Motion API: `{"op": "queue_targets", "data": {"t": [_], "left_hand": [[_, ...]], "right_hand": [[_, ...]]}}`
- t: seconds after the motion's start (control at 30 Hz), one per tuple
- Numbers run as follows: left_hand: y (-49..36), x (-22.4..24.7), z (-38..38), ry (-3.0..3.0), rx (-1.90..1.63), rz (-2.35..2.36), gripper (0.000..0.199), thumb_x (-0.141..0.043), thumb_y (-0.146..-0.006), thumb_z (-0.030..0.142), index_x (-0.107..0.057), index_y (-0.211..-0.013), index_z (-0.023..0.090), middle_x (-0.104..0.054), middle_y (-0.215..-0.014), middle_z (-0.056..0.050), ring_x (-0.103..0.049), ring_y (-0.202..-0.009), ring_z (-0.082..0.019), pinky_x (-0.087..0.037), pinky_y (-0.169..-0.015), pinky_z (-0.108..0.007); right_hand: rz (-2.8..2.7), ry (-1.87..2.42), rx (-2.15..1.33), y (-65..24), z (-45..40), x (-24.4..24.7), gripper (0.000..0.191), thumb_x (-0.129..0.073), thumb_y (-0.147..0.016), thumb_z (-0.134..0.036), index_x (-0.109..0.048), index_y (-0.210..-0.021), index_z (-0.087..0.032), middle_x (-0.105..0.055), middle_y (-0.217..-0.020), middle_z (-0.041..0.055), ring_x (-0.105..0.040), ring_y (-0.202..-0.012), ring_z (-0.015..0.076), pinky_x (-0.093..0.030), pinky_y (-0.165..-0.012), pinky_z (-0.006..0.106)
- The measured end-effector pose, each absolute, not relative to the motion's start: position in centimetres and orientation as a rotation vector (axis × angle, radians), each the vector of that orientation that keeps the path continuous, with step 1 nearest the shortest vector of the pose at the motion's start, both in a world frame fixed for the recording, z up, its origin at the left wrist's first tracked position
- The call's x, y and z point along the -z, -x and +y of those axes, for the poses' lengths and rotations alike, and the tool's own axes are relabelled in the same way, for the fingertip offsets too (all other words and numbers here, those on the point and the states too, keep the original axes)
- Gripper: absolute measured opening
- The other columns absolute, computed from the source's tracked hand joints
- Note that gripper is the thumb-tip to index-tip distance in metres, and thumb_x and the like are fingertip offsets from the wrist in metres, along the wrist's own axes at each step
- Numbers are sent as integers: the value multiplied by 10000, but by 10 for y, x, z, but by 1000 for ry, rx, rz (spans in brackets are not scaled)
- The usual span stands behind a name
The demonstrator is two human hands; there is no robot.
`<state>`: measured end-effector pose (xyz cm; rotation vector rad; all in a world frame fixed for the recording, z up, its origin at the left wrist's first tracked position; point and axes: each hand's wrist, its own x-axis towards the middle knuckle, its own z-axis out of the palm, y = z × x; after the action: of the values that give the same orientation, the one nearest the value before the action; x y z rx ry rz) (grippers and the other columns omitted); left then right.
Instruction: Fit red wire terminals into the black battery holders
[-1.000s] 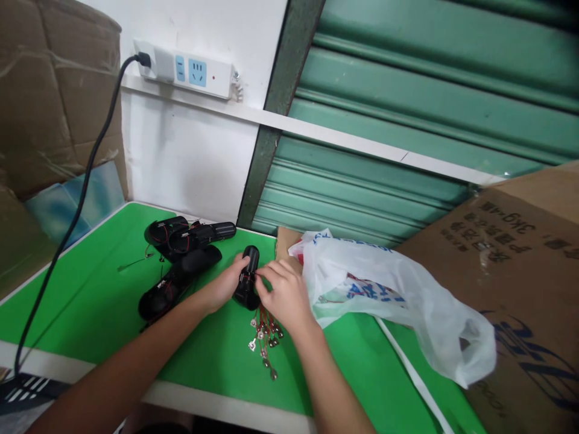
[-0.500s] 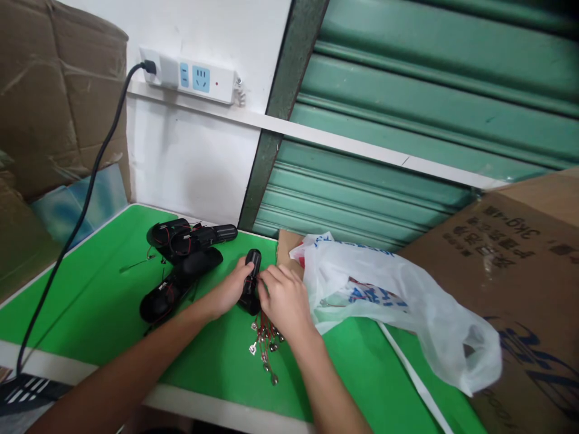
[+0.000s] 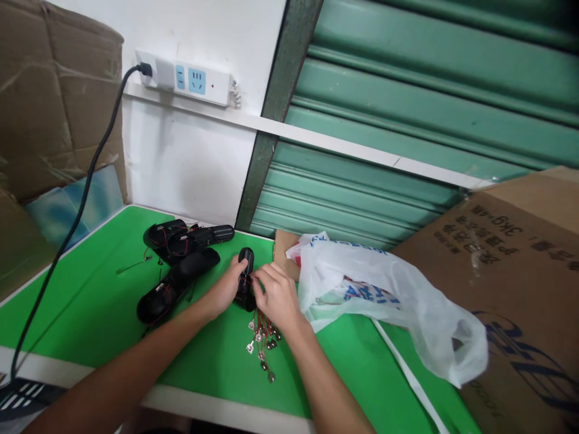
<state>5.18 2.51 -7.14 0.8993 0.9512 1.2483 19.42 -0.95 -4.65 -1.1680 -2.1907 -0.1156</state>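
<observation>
A black plastic housing (image 3: pixel 245 265), long with a rounded end, stands out from the green table under my left hand (image 3: pixel 229 284), which is closed round its left side with the thumb on top. At the housing's right side, my right hand (image 3: pixel 277 295) is pinched, and a thin red wire shows at its fingertips. Below that hand spreads a bunch of red wires with silver metal contacts (image 3: pixel 260 337); whether the palm also grips this bunch is hidden. Left of my hands lie several more black housings (image 3: pixel 178 274) with red wires in them.
A white plastic bag (image 3: pixel 362 283) lies to the right, with a white strip (image 3: pixel 407 374) below it. Large cardboard boxes flank the table (image 3: pixel 90 325) at left (image 3: pixel 67 102) and right (image 3: pixel 511 289). A black cable (image 3: pixel 85 193) runs down from the wall power strip (image 3: pixel 203 84).
The whole view has shifted slightly, so things sit a little further left. Both hands stay at the same housing, with the right fingertips still pinched at its side.
</observation>
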Motion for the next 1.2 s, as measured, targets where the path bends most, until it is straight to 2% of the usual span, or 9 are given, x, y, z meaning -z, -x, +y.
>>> {"op": "queue_targets", "data": {"t": [0.27,0.47,0.6,0.67,0.8,0.87,0.93,1.07,1.2], "left_hand": [[-51,72,18,-978,-1304,968,299,-596,-833,454,-626,-994,205,-597,-870,13,-560,-927,-207,-424,-922,-310],[-50,73,11,-1129,-1334,1017,299,-535,-839,340,-596,-1098,203,-637,-1037,-32,-580,-1089,-242,-425,-1025,-353],[-42,56,8,-1303,-1253,1024,483,-558,-778,284,-543,-1253,203,-643,-1161,-48,-576,-1151,-260,-419,-1073,-386],[-37,46,8,-1376,-1219,1001,561,-585,-770,274,-511,-1322,208,-640,-1206,-53,-574,-1173,-264,-415,-1091,-393],[-31,32,6,-1360,-1144,892,615,-614,-830,314,-448,-1411,203,-639,-1301,-90,-591,-1211,-279,-418,-1106,-408],[-31,29,4,-1339,-1110,832,637,-627,-868,357,-414,-1450,210,-630,-1351,-106,-589,-1256,-289,-414,-1126,-413],[-31,27,1,-1363,-1119,808,646,-646,-890,395,-408,-1464,220,-594,-1419,-115,-532,-1355,-298,-374,-1180,-413],[-32,27,-2,-1421,-1140,825,665,-658,-906,469,-408,-1478,239,-517,-1516,-114,-416,-1470,-311,-295,-1252,-432],[-31,27,-2,-1445,-1123,831,691,-633,-927,500,-371,-1510,238,-479,-1555,-118,-389,-1491,-313,-278,-1267,-443]], "right_hand": [[-2195,1157,157,-192,-10,47,234,-515,-984,-97,-621,-807,-208,-639,-797,60,-562,-798,233,-436,-705,338],[-2191,1190,213,-188,-9,49,258,-522,-988,-109,-616,-769,-208,-625,-769,56,-562,-785,232,-429,-673,333],[-2115,1188,112,-187,-12,37,186,-564,-969,-126,-689,-845,-187,-669,-813,65,-596,-821,234,-471,-722,336],[-2020,1163,-36,-191,-14,27,144,-591,-954,-153,-729,-930,-187,-705,-872,67,-621,-872,236,-498,-787,346],[-1762,1075,-464,-205,-14,19,258,-490,-987,-205,-746,-1006,-222,-734,-998,64,-663,-976,223,-529,-890,370],[-1623,1061,-610,-209,-11,22,295,-473,-985,-231,-704,-1167,-236,-721,-1124,80,-667,-1056,224,-553,-908,372],[-1585,1066,-737,-208,-10,27,427,-489,-987,-263,-573,-1405,-256,-672,-1315,94,-640,-1199,228,-551,-991,392],[-1688,1061,-913,-202,-15,30,555,-450,-1040,-322,-373,-1588,-274,-470,-1601,57,-434,-1484,220,-355,-1244,450],[-1711,1062,-940,-200,-20,28,576,-416,-1070,-421,-330,-1618,-265,-363,-1666,39,-316,-1553,224,-251,-1297,459]]}}
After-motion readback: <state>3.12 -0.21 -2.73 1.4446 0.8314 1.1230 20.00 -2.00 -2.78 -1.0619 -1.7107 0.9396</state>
